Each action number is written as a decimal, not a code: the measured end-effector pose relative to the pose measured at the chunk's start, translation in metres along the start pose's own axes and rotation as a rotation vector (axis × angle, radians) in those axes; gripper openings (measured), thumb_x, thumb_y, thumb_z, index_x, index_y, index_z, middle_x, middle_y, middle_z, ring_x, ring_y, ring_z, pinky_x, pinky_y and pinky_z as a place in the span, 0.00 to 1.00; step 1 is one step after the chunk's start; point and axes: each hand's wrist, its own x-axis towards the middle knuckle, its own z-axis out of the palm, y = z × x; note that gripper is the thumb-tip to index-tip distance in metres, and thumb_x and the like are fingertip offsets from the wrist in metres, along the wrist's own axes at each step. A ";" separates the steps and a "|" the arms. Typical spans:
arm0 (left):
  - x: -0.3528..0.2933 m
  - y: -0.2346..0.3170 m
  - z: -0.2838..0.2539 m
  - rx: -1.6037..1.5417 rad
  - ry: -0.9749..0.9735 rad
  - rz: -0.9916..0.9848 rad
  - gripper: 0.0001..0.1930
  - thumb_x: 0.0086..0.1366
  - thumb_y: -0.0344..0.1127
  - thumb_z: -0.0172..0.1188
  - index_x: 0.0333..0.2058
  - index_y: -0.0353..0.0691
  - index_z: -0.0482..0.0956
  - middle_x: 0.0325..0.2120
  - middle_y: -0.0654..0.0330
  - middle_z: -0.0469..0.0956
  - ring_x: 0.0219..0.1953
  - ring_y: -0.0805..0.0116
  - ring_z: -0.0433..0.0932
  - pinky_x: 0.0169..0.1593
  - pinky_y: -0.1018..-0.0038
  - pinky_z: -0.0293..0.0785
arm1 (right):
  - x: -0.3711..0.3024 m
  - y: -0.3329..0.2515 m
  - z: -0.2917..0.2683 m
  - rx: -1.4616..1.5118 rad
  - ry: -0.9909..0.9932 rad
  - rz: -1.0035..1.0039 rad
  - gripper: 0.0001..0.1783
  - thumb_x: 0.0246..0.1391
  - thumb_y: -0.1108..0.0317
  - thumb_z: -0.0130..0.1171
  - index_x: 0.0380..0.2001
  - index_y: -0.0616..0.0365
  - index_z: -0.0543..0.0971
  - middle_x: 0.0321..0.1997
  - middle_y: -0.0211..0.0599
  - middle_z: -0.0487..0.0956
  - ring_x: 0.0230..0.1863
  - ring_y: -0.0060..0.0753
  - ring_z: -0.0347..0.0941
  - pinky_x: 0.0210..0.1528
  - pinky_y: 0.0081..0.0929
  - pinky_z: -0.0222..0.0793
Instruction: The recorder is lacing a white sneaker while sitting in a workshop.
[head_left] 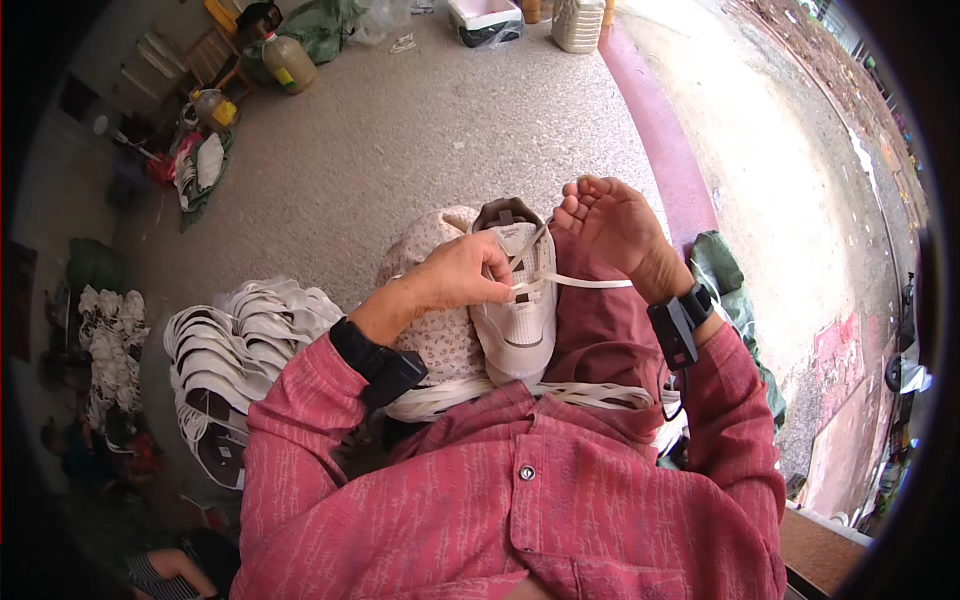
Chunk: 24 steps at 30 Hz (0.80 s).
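Note:
A white and beige sneaker (516, 325) with a brown lining rests on my lap, its toe toward me. My left hand (455, 272) is over the sneaker's lacing area, thumb and forefinger pinched on a flat white shoelace (590, 283). One length of this lace runs right from the shoe across my thigh, below my right hand. My right hand (610, 225) is raised just right of the heel opening, palm toward me and fingers loosely bent. Nothing shows in it. A thin strand slants up from the eyelets toward its fingertips; whether they touch is unclear.
More white laces (440, 400) lie in a bundle across my lap. A floral cloth (425, 245) covers my left leg. Stacked white shoe parts (250, 335) stand on the floor at left. Farther off are jugs (288, 62), a white box (486, 20) and green sacks (718, 262).

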 end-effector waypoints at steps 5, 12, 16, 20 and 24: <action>-0.010 -0.004 -0.010 -0.185 -0.053 0.055 0.09 0.51 0.35 0.72 0.27 0.38 0.83 0.32 0.66 0.70 0.36 0.73 0.70 0.40 0.76 0.66 | 0.001 -0.067 -0.030 -0.101 -0.011 -0.316 0.15 0.64 0.68 0.41 0.28 0.64 0.73 0.29 0.45 0.76 0.40 0.44 0.74 0.62 0.44 0.65; -0.007 -0.005 -0.015 -0.219 -0.125 0.071 0.09 0.52 0.35 0.73 0.26 0.40 0.82 0.33 0.69 0.68 0.36 0.76 0.68 0.40 0.79 0.64 | -0.071 -0.258 -0.141 0.109 0.272 -0.732 0.11 0.62 0.77 0.40 0.26 0.72 0.68 0.26 0.51 0.72 0.33 0.44 0.71 0.61 0.47 0.66; -0.007 -0.006 -0.013 -0.155 -0.082 0.113 0.09 0.53 0.36 0.72 0.26 0.40 0.82 0.33 0.70 0.68 0.35 0.77 0.68 0.39 0.81 0.64 | -0.119 -0.306 -0.150 0.189 0.379 -0.943 0.05 0.61 0.81 0.42 0.38 0.74 0.67 0.30 0.46 0.72 0.32 0.38 0.71 0.54 0.44 0.73; -0.010 0.004 0.001 -0.076 0.043 0.080 0.10 0.53 0.36 0.72 0.30 0.41 0.82 0.32 0.67 0.70 0.32 0.75 0.69 0.36 0.79 0.67 | -0.121 -0.272 -0.129 0.016 0.321 -0.865 0.10 0.65 0.73 0.48 0.44 0.71 0.70 0.39 0.49 0.77 0.42 0.42 0.76 0.57 0.43 0.73; 0.002 0.020 0.035 0.440 0.411 0.631 0.12 0.56 0.33 0.64 0.39 0.41 0.80 0.30 0.63 0.73 0.28 0.72 0.75 0.30 0.75 0.71 | -0.120 -0.232 -0.103 -0.165 0.353 -0.824 0.22 0.59 0.75 0.58 0.54 0.70 0.68 0.50 0.51 0.77 0.52 0.40 0.77 0.58 0.34 0.76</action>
